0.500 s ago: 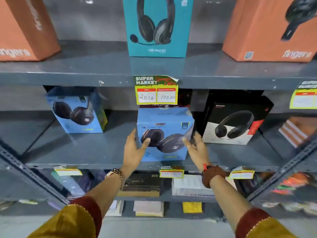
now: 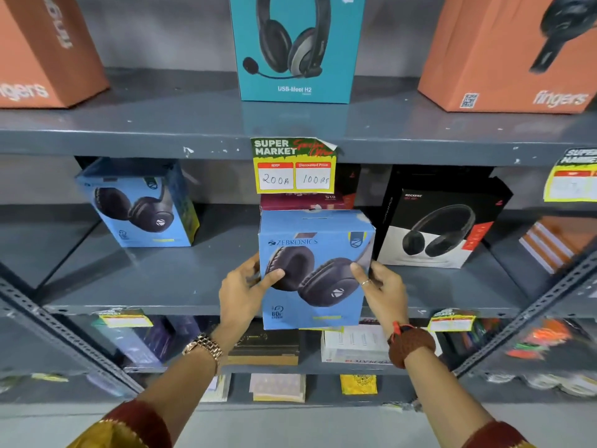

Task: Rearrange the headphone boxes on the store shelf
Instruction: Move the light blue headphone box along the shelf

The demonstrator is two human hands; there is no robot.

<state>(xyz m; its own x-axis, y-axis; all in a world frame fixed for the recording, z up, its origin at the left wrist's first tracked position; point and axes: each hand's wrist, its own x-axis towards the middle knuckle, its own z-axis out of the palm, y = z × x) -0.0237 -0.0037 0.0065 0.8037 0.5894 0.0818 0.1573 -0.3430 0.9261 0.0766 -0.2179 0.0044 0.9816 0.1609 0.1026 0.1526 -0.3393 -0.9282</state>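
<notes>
1. A light blue cardboard Zebronics headphone box point(image 2: 315, 270), matte and square-cornered with dark ear cups printed on its face, sits at the front edge of the grey painted metal middle shelf point(image 2: 161, 286), its bottom overhanging.
2. The left hand point(image 2: 240, 291) and right hand point(image 2: 382, 291) clamp its two sides, thumbs on the front.
3. A maroon box point(image 2: 303, 202) behind is mostly hidden.

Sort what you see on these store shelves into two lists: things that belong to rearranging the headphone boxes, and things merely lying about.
Job in hand: the blue Zebronics box gripped by left hand and right hand; second blue box; teal headset box; black Rockerz box.

Lying about: price tag; yellow packet; white carton.
</notes>
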